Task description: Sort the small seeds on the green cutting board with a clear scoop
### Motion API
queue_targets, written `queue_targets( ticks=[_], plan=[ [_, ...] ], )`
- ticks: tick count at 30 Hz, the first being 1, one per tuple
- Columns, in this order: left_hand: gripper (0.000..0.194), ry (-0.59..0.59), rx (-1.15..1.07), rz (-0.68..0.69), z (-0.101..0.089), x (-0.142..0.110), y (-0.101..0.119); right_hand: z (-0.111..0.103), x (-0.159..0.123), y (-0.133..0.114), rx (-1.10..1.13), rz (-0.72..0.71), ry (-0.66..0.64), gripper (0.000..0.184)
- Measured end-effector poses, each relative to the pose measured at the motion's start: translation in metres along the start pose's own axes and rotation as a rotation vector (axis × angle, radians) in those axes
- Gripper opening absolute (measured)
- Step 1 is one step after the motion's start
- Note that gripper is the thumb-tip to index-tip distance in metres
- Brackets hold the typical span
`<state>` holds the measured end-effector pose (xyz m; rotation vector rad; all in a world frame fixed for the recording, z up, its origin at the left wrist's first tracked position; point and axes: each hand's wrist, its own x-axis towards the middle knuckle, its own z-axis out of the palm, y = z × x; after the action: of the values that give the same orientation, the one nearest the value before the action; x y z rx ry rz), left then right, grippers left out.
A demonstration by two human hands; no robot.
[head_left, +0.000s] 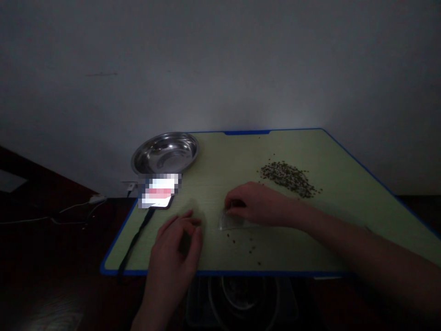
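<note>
My right hand (257, 204) rests on a small clear plastic bag (231, 222) lying on the pale green table (220, 184), its fingers curled and pressed on the bag's upper edge. My left hand (179, 243) hovers near the table's front edge, left of the bag, fingers bent loosely with nothing seen in them. A heap of small dark green beans (289, 177) lies behind the right hand. A few loose beans (246, 243) are scattered in front of the bag.
A shiny metal dish (165, 152) stands at the table's back left corner. A phone (159, 192) with a lit screen and a dark strap (134, 241) lies in front of it. White cables (79, 207) trail on the dark surface to the left. The room is dim.
</note>
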<state>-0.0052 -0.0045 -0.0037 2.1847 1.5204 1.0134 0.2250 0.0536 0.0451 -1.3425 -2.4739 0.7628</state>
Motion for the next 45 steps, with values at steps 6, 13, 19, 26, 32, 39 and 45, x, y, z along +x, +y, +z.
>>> queue_targets(
  ticks=[6, 13, 19, 26, 32, 39, 45],
  plan=[
    [0.014, -0.008, -0.006, -0.001, 0.000, 0.000, 0.001, 0.010, -0.012, -0.002, 0.033, -0.098, -0.067, 0.015],
    [0.013, -0.009, 0.008, 0.021, 0.001, 0.000, 0.000, 0.014, -0.045, -0.007, 0.099, 0.008, -0.102, 0.015],
    [0.013, 0.004, 0.020, 0.028, 0.000, 0.001, 0.002, 0.018, -0.058, -0.011, 0.130, -0.014, -0.090, 0.017],
    [0.014, -0.006, 0.019, 0.025, 0.001, 0.001, 0.002, 0.012, -0.061, -0.020, 0.190, -0.011, -0.091, 0.015],
    [0.014, -0.006, 0.021, 0.010, 0.001, 0.001, 0.003, -0.015, -0.076, 0.006, 0.200, 0.197, 0.121, 0.016],
    [0.014, -0.003, 0.012, 0.022, 0.001, 0.002, -0.001, -0.036, -0.086, 0.035, 0.120, 0.354, 0.272, 0.021],
    [0.015, 0.003, 0.024, -0.006, 0.000, 0.002, -0.002, -0.023, -0.051, 0.012, 0.013, 0.216, 0.175, 0.011]
  ],
)
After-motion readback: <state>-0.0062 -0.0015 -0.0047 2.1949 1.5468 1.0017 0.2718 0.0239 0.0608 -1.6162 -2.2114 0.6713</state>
